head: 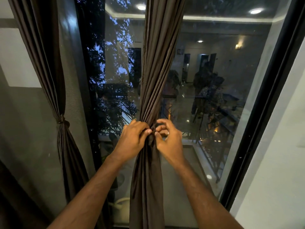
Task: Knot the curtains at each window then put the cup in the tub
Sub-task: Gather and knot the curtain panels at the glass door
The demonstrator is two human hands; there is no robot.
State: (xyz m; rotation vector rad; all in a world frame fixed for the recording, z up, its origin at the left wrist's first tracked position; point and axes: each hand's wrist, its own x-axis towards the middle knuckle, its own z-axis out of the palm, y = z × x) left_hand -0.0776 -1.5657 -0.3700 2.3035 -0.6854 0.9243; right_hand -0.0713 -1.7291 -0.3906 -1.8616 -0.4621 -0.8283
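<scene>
The middle curtain (153,80) hangs gathered before the window (206,96). Left hand (133,139) and right hand (168,138) both pinch its knot (152,134) at the waist. The cloth looks soft, light and slippery, so take hold at the bunched folds. The left curtain (54,80) is already tied.

Tied curtain (61,123) left of gathered curtain (155,80)

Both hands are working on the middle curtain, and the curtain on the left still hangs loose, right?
Not quite. The head view shows the left curtain already tied at its middle. Both the left hand and right hand do grip the middle curtain.
</scene>
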